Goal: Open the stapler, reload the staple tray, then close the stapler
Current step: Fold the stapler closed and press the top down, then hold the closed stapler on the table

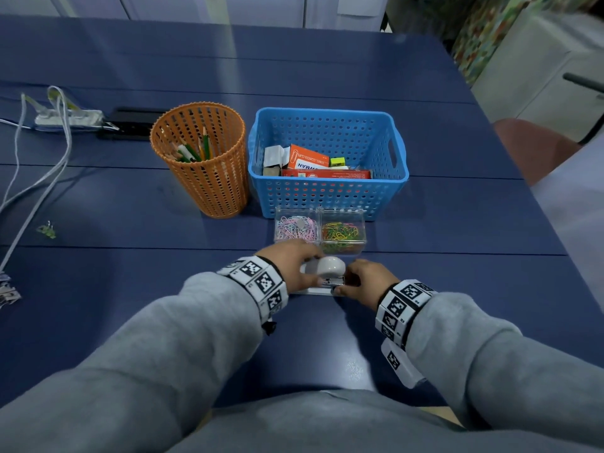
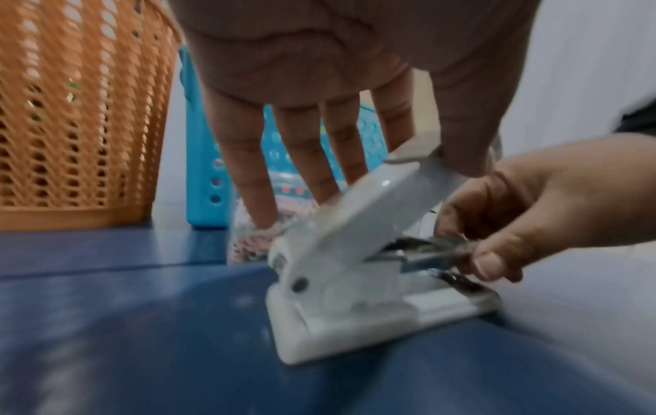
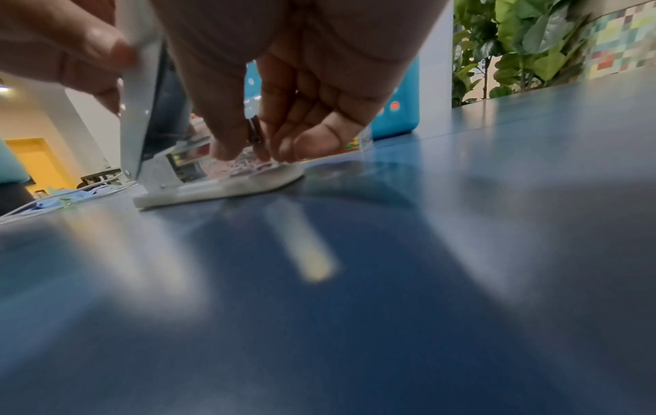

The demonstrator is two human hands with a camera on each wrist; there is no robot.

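The stapler (image 2: 355, 252) sits on the surface, cover raised under the left hand (image 2: 319, 70), whose fingers and thumb grip it. The right hand (image 2: 532, 210) pinches staples at the tray (image 2: 419, 257). Reloading is underway; next, seat them flat, then close.

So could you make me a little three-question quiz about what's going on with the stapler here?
1. True or false: the stapler has its white cover raised.
2. Which hand holds that cover up: A left hand, B right hand?
3. Fill in: the right hand's fingers pinch at the metal staple ____.

Key: 1 true; 2 A; 3 tray.
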